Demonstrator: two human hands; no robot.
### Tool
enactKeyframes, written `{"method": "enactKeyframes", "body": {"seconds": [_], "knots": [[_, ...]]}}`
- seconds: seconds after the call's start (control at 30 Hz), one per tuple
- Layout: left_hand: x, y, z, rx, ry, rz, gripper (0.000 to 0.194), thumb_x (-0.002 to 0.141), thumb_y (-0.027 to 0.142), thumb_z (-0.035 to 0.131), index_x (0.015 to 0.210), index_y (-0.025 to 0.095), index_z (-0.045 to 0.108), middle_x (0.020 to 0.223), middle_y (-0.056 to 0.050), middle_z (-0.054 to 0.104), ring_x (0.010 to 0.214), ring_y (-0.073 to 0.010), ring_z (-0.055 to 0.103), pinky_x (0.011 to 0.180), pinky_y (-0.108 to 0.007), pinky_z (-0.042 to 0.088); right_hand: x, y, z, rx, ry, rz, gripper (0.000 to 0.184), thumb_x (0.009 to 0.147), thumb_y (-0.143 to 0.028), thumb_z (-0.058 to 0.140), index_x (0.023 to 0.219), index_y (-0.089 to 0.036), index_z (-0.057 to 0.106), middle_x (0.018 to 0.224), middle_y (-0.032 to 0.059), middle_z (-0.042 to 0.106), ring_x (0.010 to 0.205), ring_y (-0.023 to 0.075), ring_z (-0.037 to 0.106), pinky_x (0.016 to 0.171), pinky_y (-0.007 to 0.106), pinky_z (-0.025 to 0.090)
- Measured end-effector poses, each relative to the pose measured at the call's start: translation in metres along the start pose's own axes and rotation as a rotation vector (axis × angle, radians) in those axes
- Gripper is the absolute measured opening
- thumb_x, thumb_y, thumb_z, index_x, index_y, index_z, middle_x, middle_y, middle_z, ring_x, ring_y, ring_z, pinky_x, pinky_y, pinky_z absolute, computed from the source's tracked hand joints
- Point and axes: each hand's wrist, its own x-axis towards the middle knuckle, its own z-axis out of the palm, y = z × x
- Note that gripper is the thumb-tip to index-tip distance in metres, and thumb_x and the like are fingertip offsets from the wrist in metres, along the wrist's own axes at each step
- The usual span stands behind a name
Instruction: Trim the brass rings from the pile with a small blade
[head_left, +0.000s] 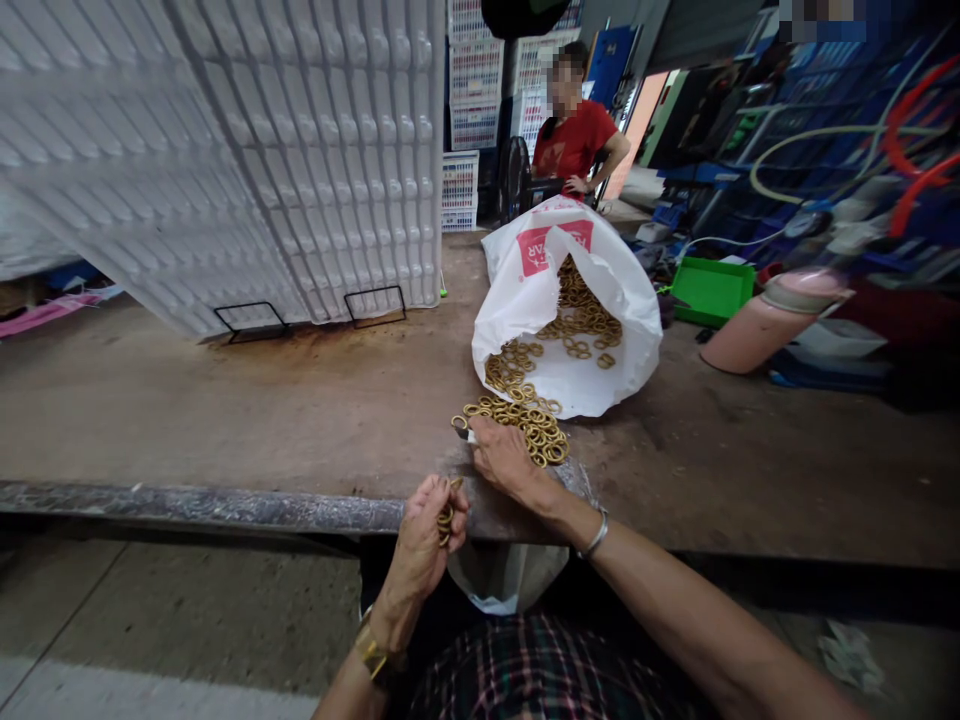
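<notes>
My left hand [427,535] is closed around a few brass rings [445,518], held just in front of the table's front edge. My right hand [504,455] rests on the table and pinches a small knife or tool [461,431] with a ring at its tip. Right beyond that hand lies a pile of brass rings [525,418]. The pile spills from a white plastic bag [525,300] lying open on its side, with many more rings [581,315] inside.
The brown worktable [262,410] has a metal front edge [202,505]. A tall stack of white plastic trays [247,150] stands at the back left. A person in a red shirt [576,135] is behind the bag. A green tray [711,290] and a pink cylinder [765,320] lie right.
</notes>
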Motion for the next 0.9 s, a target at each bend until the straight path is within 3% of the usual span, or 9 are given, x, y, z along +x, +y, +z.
{"method": "enactKeyframes", "body": {"seconds": [0.2,0.37,0.63,0.9], "knots": [[0.004,-0.002,-0.010,-0.082,0.036,-0.002,0.029,0.070,0.039,0.064,0.074,0.016,0.047,0.068,0.000,0.059,0.043,-0.0039,0.042,0.036,-0.015,0.024,0.031,-0.002,0.004,-0.083,0.021,0.008,0.023,0.083,-0.019,0.038,0.099,-0.018,0.054,0.096,0.0105,0.059,0.076,0.0199,0.060,0.062,0.027,0.041],[0.004,0.002,-0.013,-0.179,0.032,-0.062,0.032,0.068,0.033,0.066,0.093,0.018,0.053,0.067,0.001,0.058,0.046,-0.0061,0.046,0.038,-0.016,0.028,0.038,-0.008,0.008,-0.108,-0.018,0.008,0.024,0.083,-0.016,0.038,0.099,-0.016,0.056,0.095,0.0126,0.059,0.078,0.0210,0.061,0.062,0.028,0.043],[0.011,0.002,-0.021,-0.322,0.106,-0.112,0.018,0.065,0.027,0.069,0.067,0.013,0.056,0.075,-0.005,0.062,0.064,-0.0117,0.057,0.042,-0.017,0.032,0.038,-0.014,0.011,-0.131,-0.048,0.033,0.027,0.085,-0.015,0.034,0.103,-0.018,0.054,0.103,0.0135,0.054,0.080,0.0205,0.061,0.064,0.030,0.045],[0.011,0.003,-0.016,-0.269,0.106,-0.075,0.028,0.063,0.032,0.071,0.069,0.014,0.052,0.065,0.002,0.054,0.055,-0.0073,0.051,0.039,-0.015,0.028,0.026,-0.016,0.011,-0.133,-0.038,0.004,0.023,0.084,-0.015,0.035,0.103,-0.019,0.049,0.107,0.0117,0.052,0.077,0.0197,0.061,0.062,0.029,0.044]]}}
